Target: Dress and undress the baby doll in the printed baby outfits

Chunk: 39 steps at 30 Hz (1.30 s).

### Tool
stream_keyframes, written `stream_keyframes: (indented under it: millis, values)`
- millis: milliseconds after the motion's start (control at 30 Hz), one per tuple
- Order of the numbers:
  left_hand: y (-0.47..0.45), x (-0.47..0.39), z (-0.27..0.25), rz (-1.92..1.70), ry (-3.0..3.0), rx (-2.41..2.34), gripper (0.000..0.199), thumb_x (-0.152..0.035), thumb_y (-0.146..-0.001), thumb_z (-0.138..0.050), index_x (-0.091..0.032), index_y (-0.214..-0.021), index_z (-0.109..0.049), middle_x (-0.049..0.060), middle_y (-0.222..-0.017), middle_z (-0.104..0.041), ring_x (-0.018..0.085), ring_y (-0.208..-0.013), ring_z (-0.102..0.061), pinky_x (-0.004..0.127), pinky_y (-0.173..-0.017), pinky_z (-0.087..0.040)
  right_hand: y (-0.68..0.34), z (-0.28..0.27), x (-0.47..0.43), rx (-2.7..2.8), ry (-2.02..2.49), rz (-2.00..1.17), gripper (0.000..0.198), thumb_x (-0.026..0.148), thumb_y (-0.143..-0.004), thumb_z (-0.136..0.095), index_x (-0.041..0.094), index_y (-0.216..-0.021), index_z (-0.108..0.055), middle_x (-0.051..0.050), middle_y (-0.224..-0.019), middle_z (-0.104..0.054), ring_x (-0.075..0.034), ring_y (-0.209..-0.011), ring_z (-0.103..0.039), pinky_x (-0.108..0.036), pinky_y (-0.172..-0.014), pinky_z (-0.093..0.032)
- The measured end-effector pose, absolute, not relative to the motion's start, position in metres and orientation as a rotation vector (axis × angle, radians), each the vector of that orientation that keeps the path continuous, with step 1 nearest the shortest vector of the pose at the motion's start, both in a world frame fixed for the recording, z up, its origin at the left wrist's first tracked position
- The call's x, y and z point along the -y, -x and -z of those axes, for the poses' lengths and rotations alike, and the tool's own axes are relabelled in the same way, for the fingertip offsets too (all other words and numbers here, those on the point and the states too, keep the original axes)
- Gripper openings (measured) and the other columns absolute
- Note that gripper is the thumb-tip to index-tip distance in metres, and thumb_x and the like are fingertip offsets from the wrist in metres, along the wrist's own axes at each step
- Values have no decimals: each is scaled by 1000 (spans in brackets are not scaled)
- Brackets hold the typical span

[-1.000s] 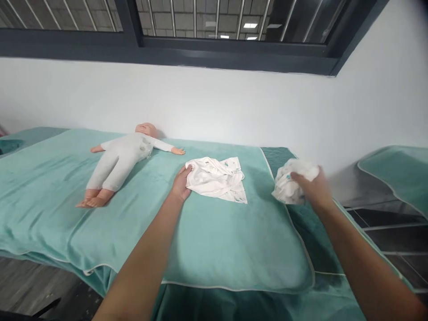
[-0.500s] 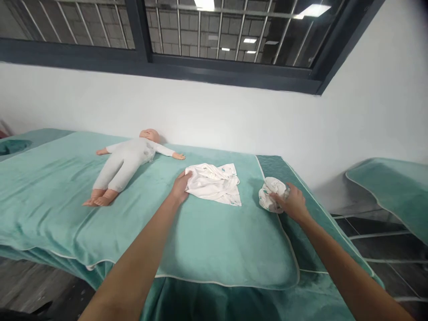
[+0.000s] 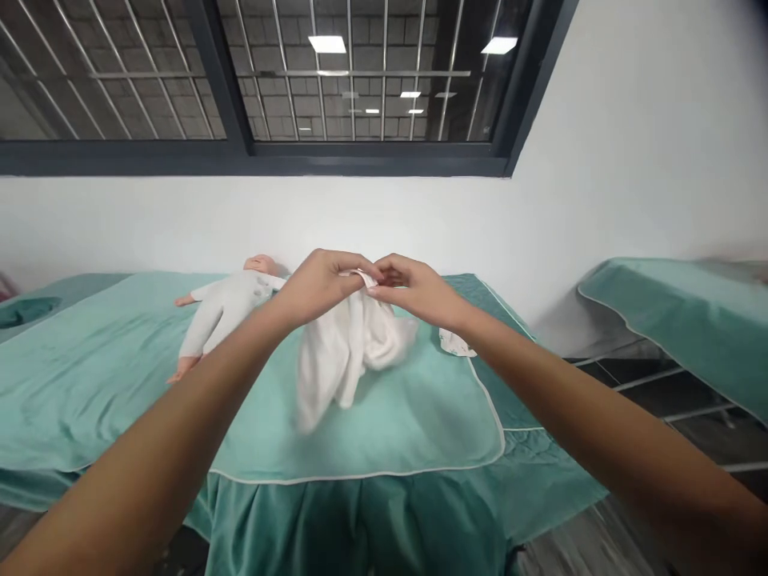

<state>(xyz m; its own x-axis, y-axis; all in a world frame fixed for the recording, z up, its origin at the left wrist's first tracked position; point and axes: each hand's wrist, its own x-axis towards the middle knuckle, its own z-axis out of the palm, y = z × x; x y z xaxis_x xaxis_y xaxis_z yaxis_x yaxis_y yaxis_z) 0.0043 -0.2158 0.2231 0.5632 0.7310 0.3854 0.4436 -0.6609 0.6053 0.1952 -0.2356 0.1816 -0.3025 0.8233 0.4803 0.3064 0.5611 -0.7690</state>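
Observation:
A limp white cloth [image 3: 351, 344], perhaps a baby garment, hangs over the bed from my hands, its lower end blurred by motion. My left hand [image 3: 327, 284] pinches its top edge between thumb and fingers. Right against it, my right hand [image 3: 414, 288] has its thumb and curled fingers closed on the same edge. Behind my right wrist lies a bundled white printed cloth [image 3: 457, 344], partly hidden. To the left, a baby doll [image 3: 225, 304] in a white suit lies on its back, partly covered by my left arm.
A pale green blanket [image 3: 396, 432] with white piping covers the bed, over a darker green cover [image 3: 360, 520]. The white wall [image 3: 384, 216] and a dark-framed barred window [image 3: 372, 160] rise behind. At right stands another green-covered surface [image 3: 672, 320], with metal slats [image 3: 654, 384] beside it.
My left hand has lifted the white cloth off the bed and moved right. My right hand has let go of the bundled cloth and come left to the white cloth. The view has shifted.

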Motion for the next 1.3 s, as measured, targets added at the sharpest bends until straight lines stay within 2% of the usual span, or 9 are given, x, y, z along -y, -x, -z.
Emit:
stream_keyframes:
  millis: [67,133,200,333,533,667,800,1100,1300]
  values:
    - [1,230,-232,-926,-2367,-1090,31,-22,-75,-53,-20,-94,-77,1,-77,-71,19,-77,-61,29,-74,-46,-183,-193,236,1910,950,-756,26,41,-78,-68,21,-92,-58,1,-84,-62,-15,-77,-59,-29,-69,-47]
    - [8,240,-233,-990,-2402,-1227,31,-18,-74,-52,-22,-94,-76,0,-67,-64,20,-71,-59,30,-71,-43,-173,-200,241,1967,1037,-664,18,33,-78,-64,21,-88,-57,3,-78,-59,-12,-69,-53,-25,-60,-40]
    - [15,245,-229,-1020,-2491,-1354,28,-16,-75,-54,-24,-93,-74,1,-63,-58,22,-71,-59,32,-73,-42,-164,-203,249,2031,1130,-467,9,22,-78,-56,21,-87,-58,3,-78,-60,-12,-66,-51,-25,-59,-35]
    - [30,251,-217,-856,-2754,-1589,22,-12,-73,-58,-23,-90,-67,4,-60,-53,32,-80,-61,39,-79,-40,-157,-202,263,2100,1288,-57,25,8,-77,-41,21,-88,-60,0,-82,-65,-15,-71,-54,-26,-62,-33]
    - [53,249,-216,-714,-2654,-1891,31,-5,-69,-53,-22,-94,-59,9,-76,-62,33,-77,-62,39,-75,-40,-178,-202,272,2110,1576,354,31,2,-72,-43,22,-86,-63,-3,-89,-69,-20,-77,-57,-28,-60,-30]
    - [68,246,-214,-887,-2477,-1959,26,-7,-71,-52,-22,-91,-58,10,-81,-64,33,-79,-60,38,-71,-40,-198,-199,277,1996,1729,393,35,2,-68,-45,25,-87,-64,-1,-89,-71,-21,-77,-59,-28,-59,-28]
    - [63,249,-209,-1030,-2311,-1793,13,-15,-77,-52,-22,-86,-58,8,-79,-64,28,-73,-59,34,-65,-39,-194,-189,281,1924,1622,381,28,9,-75,-47,25,-93,-62,-1,-97,-71,-22,-88,-61,-28,-61,-30]
    - [33,255,-216,-1148,-2340,-1743,18,-13,-76,-52,-22,-88,-61,5,-67,-57,27,-71,-58,34,-66,-38,-173,-164,263,1932,1575,434,27,13,-82,-45,24,-97,-63,-5,-99,-72,-22,-87,-61,-30,-58,-25]
    - [22,261,-223,-1160,-2404,-1683,23,-11,-76,-52,-21,-93,-63,5,-69,-58,28,-77,-60,36,-72,-39,-168,-169,270,1846,1492,164,22,15,-80,-47,26,-91,-63,0,-89,-72,-20,-77,-60,-29,-62,-31]
